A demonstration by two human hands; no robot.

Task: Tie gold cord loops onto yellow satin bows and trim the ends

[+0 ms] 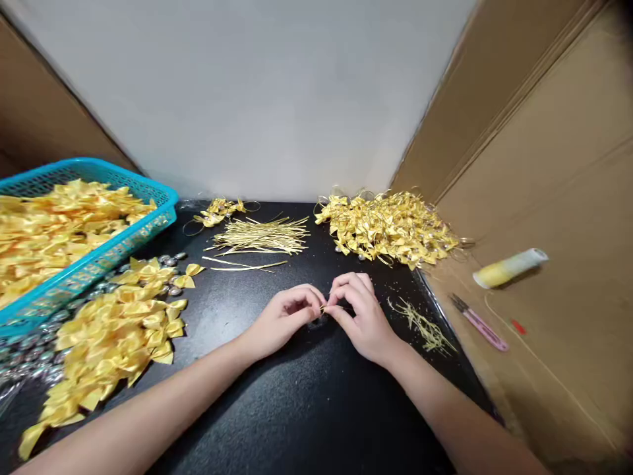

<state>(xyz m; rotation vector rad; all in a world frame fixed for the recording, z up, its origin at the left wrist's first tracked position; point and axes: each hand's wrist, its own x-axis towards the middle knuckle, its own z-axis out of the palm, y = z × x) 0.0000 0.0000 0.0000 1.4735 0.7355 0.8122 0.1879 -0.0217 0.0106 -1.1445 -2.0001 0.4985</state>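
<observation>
Over the middle of the black table, my left hand and my right hand meet fingertip to fingertip. Both pinch a thin gold cord, of which only a short bit shows between the fingers. Anything else inside the pinch is hidden. Just beyond my hands lies a bundle of cut gold cords, with a few strands apart in front of it. To the left is a heap of loose yellow satin bows beside silvery round beads.
A blue plastic basket full of yellow bows stands at the left. Bows with cord loops are piled at the back right, a few more at back left. Cord scraps, pink-handled snips and a yellow-white tube lie right.
</observation>
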